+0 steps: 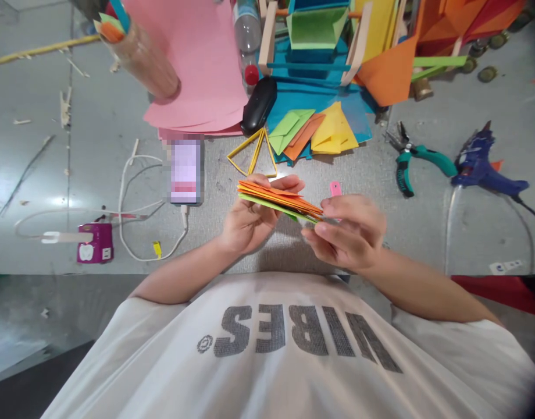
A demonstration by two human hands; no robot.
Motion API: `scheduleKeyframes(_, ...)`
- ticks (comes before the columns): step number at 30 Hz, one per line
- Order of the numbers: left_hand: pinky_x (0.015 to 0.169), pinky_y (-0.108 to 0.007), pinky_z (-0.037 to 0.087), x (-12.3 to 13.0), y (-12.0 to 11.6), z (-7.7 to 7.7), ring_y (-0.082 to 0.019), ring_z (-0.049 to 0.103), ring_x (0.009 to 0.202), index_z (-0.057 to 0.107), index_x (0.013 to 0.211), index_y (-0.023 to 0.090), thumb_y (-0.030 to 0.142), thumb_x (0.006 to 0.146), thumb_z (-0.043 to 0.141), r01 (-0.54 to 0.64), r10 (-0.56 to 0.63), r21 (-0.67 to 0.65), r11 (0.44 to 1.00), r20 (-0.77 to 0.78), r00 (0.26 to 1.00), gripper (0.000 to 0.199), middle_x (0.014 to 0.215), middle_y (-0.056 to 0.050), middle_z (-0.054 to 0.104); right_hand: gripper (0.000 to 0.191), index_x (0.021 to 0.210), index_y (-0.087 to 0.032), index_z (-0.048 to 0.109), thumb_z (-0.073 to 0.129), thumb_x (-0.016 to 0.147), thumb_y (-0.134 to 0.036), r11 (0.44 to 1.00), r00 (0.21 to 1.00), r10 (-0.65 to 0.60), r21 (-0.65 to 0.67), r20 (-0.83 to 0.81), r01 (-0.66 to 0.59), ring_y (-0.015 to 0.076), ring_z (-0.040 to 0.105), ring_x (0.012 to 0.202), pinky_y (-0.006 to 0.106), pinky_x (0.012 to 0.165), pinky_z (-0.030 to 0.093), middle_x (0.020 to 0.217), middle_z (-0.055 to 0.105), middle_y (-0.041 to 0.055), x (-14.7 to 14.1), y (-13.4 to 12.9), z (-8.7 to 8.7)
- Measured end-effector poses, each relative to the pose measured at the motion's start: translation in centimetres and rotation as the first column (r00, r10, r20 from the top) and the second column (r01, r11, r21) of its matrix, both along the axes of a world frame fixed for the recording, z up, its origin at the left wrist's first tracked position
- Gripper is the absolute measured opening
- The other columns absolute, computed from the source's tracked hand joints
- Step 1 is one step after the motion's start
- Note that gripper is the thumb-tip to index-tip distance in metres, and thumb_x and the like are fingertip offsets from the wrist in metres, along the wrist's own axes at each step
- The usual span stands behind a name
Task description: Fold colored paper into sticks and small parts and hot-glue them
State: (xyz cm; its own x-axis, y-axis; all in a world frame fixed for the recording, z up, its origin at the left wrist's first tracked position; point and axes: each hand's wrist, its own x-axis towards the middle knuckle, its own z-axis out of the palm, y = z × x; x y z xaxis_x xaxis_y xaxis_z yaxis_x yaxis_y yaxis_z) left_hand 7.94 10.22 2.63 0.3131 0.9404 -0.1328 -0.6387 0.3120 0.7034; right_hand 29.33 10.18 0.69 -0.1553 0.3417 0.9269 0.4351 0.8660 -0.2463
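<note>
A thin stack of folded orange, yellow and green paper (280,201) is held edge-on above the table, close in front of my chest. My left hand (252,218) grips its left end, fingers behind and thumb below. At the right end, the fingers of my right hand (348,230) close on the stack's tip; they are slightly blurred. Just beyond the stack lies a yellow triangular frame (254,154). Folded green (290,131), orange (305,137) and yellow (335,131) papers rest behind it. A small pink object (335,188) is partly hidden behind my right hand.
Left are a phone (185,171) on a white cable and a purple socket block (95,243). Pliers (407,157) and a blue glue gun (485,166) lie right. Farther back are pink sheets (198,64), a black case (259,106), a bottle (247,29) and a paper-and-wood structure (317,29).
</note>
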Motion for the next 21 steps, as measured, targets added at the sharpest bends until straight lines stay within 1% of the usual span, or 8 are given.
scheduleKeyframes(2, 0.128, -0.056, 0.056, 0.1, -0.2, 0.1, -0.028, 0.077, 0.138, 0.068, 0.113, 0.032, 0.042, 0.090, 0.097, 0.001, -0.001, 0.008, 1.000, -0.003, 1.000, 0.038, 0.137, 0.000, 0.082, 0.016, 0.107, -0.033, 0.076, 0.083, 0.095, -0.024, 0.999, 1.000, -0.011, 0.050, 0.027, 0.009, 0.0206, 0.076, 0.090, 0.038, 0.071, 0.065, 0.116, 0.074, 0.0024, 0.3, 0.0, 0.2)
scheduleKeyframes(6, 0.126, -0.057, 0.058, 0.3, -0.5, 0.6, -0.029, 0.077, 0.138, 0.067, 0.114, 0.032, 0.046, 0.090, 0.098, -0.002, 0.001, -0.026, 1.000, -0.039, 0.999, 0.041, 0.135, -0.001, 0.083, 0.019, 0.105, -0.033, 0.076, 0.083, 0.091, -0.022, 0.996, 0.999, -0.046, 0.080, 0.018, 0.045, 0.0187, 0.071, 0.080, 0.037, 0.065, 0.059, 0.108, 0.074, 0.0017, 0.4, 0.2, 0.6)
scheduleKeyframes(9, 0.113, -0.049, 0.067, 0.5, -0.5, 0.7, -0.028, 0.082, 0.128, 0.068, 0.118, 0.030, 0.048, 0.091, 0.096, -0.018, 0.015, -0.061, 0.998, -0.057, 0.998, 0.044, 0.133, -0.004, 0.083, 0.022, 0.113, -0.032, 0.074, 0.080, 0.093, -0.025, 0.994, 0.996, -0.085, 0.068, 0.004, 0.084, 0.0169, 0.067, 0.074, 0.037, 0.064, 0.056, 0.101, 0.074, 0.0004, 0.2, 0.5, 0.8)
scheduleKeyframes(12, 0.088, -0.034, 0.072, 0.5, -0.3, 0.5, -0.021, 0.085, 0.104, 0.067, 0.120, 0.028, 0.046, 0.089, 0.097, -0.060, 0.052, -0.117, 0.991, -0.075, 0.996, 0.047, 0.122, -0.001, 0.084, 0.028, 0.128, -0.032, 0.073, 0.072, 0.099, -0.032, 0.984, 0.985, -0.174, -0.041, -0.004, 0.173, 0.0195, 0.068, 0.076, 0.040, 0.068, 0.059, 0.096, 0.073, 0.0019, 0.0, 0.7, 0.7)
scheduleKeyframes(15, 0.076, -0.027, 0.071, 0.6, 0.0, 0.3, -0.016, 0.085, 0.089, 0.063, 0.129, 0.028, 0.038, 0.092, 0.095, -0.082, 0.068, -0.190, 0.978, -0.075, 0.995, 0.050, 0.114, 0.001, 0.083, 0.033, 0.138, -0.033, 0.071, 0.068, 0.106, -0.041, 0.945, 0.972, -0.231, -0.244, -0.028, 0.218, 0.0241, 0.068, 0.081, 0.045, 0.069, 0.060, 0.101, 0.073, 0.0069, -0.2, 0.7, 0.5)
scheduleKeyframes(17, 0.075, -0.027, 0.071, 0.6, 0.1, 0.4, -0.017, 0.085, 0.086, 0.059, 0.141, 0.029, 0.033, 0.095, 0.092, -0.093, 0.074, -0.244, 0.965, -0.084, 0.994, 0.057, 0.112, 0.001, 0.083, 0.033, 0.140, -0.034, 0.071, 0.067, 0.109, -0.044, 0.909, 0.976, -0.209, -0.377, -0.054, 0.174, 0.0259, 0.069, 0.085, 0.049, 0.075, 0.063, 0.107, 0.073, 0.0095, -0.2, 0.8, 0.5)
scheduleKeyframes(18, 0.075, -0.028, 0.072, 0.7, 0.2, 0.6, -0.017, 0.085, 0.086, 0.057, 0.147, 0.030, 0.031, 0.096, 0.090, -0.097, 0.077, -0.264, 0.960, -0.085, 0.993, 0.061, 0.112, 0.001, 0.083, 0.033, 0.140, -0.033, 0.072, 0.067, 0.110, -0.043, 0.900, 0.980, -0.181, -0.416, -0.083, 0.131, 0.0258, 0.069, 0.087, 0.049, 0.078, 0.063, 0.109, 0.073, 0.0099, -0.2, 0.8, 0.5)
scheduleKeyframes(21, 0.080, -0.030, 0.074, 0.8, 0.3, 1.0, -0.017, 0.085, 0.086, 0.051, 0.160, 0.033, 0.028, 0.099, 0.088, -0.090, 0.074, -0.271, 0.958, -0.071, 0.995, 0.071, 0.113, 0.001, 0.084, 0.032, 0.140, -0.028, 0.075, 0.070, 0.109, -0.035, 0.896, 0.982, -0.087, -0.444, -0.165, 0.004, 0.0226, 0.070, 0.089, 0.043, 0.079, 0.063, 0.112, 0.074, 0.0091, -0.3, 1.1, 0.6)
